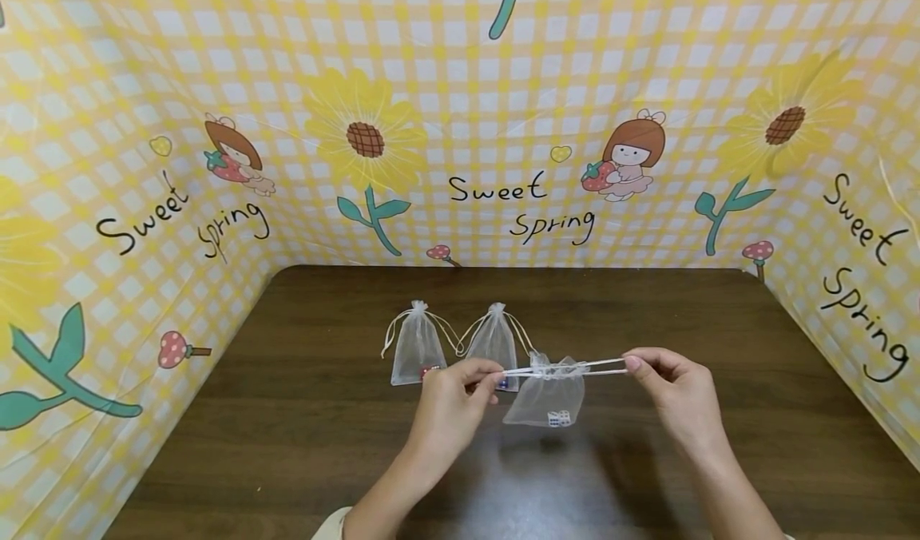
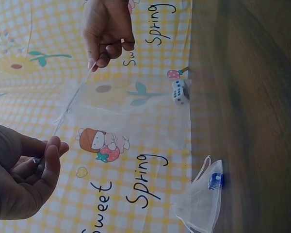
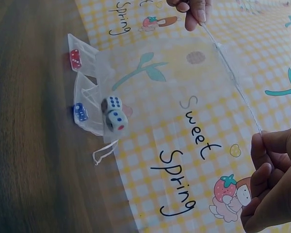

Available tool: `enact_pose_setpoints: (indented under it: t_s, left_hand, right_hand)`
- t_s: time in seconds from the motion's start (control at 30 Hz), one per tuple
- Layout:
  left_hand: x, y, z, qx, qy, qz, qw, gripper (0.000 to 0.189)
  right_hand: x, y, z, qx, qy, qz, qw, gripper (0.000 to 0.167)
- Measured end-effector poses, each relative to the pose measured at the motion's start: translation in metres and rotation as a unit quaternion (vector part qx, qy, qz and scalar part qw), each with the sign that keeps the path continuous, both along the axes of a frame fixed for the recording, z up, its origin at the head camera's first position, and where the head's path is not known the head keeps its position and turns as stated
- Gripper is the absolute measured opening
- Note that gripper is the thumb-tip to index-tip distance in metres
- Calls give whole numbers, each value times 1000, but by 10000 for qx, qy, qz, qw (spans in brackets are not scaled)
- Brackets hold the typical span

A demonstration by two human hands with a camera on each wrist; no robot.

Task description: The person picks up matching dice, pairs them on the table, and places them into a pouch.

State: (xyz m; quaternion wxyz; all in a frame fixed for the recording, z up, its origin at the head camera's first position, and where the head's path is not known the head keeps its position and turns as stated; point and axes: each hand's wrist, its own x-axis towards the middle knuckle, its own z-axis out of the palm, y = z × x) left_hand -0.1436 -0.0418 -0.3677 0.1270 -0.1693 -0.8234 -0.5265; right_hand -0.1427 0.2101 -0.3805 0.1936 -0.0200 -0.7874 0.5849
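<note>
A sheer white drawstring pouch [image 1: 544, 400] hangs above the table between the two hands, with white dice [image 3: 115, 112] in its bottom. My left hand [image 1: 456, 404] pinches the drawstring loop on one side between thumb and forefinger. On the other side my right hand [image 1: 676, 388] pinches the opposite loop, so the white cords [image 1: 607, 367] run taut across the gathered mouth. Behind the left hand stand two more sheer pouches with cinched necks: one pouch [image 1: 417, 352] holds red dice [image 3: 75, 59], the other pouch [image 1: 496, 336] blue dice [image 3: 80, 111].
The dark wooden table [image 1: 323, 460] carries the pouches. A yellow checked cloth [image 1: 474, 109] printed with sunflowers and the words "Sweet Spring" rises at the back and both sides of it.
</note>
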Motion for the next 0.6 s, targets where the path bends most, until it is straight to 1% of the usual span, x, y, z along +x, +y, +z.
enact_pose_setpoints:
  t_s: [0.33, 0.5, 0.6]
  left_hand:
    - [-1, -3, -1, -41, 192, 141, 9997, 4]
    - [-2, -5, -1, -23, 248, 177, 9995, 3]
    - [-2, -5, -1, -44, 275, 199, 9994, 3]
  right_hand:
    - [0, 5, -1, -183, -59, -189, 9996, 15]
    - [0, 7, -1, -232, -71, -272, 9993, 16]
    - [0, 8, -1, -325, -54, -327, 9989, 14]
